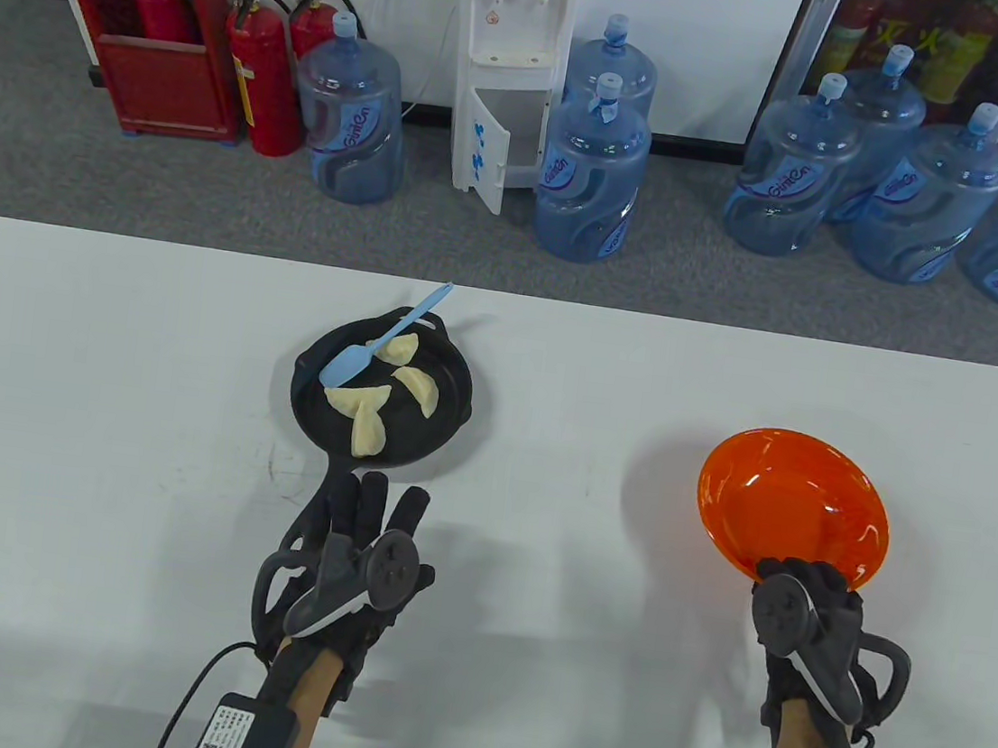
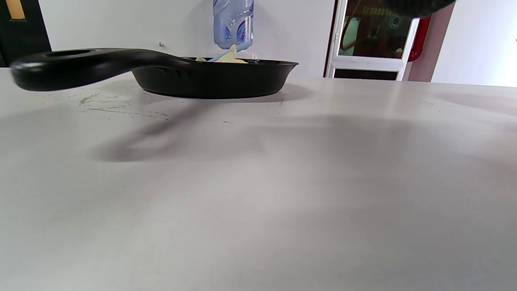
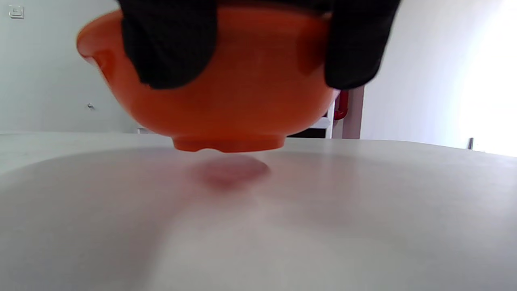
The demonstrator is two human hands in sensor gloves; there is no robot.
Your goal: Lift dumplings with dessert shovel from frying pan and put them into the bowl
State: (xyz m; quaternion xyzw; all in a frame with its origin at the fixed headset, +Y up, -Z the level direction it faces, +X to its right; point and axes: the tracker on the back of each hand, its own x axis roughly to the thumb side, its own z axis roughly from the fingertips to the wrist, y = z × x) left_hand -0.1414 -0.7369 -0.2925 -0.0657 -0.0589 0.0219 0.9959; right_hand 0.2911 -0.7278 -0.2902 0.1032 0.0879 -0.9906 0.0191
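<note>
Black frying pan sits on the white surface, holding four pale dumplings and a blue dessert shovel – its handle juts over the far rim. Left hand hovers just short of the pan's handle, fingers straight, holding nothing. Right hand grips the near rim of the orange bowl – its base appears lifted just off the surface, well apart from the pan.

An office or lab utility corner: beyond the hands stand a water dispenser, spare water jugs, fire extinguishers and grey carpet.
</note>
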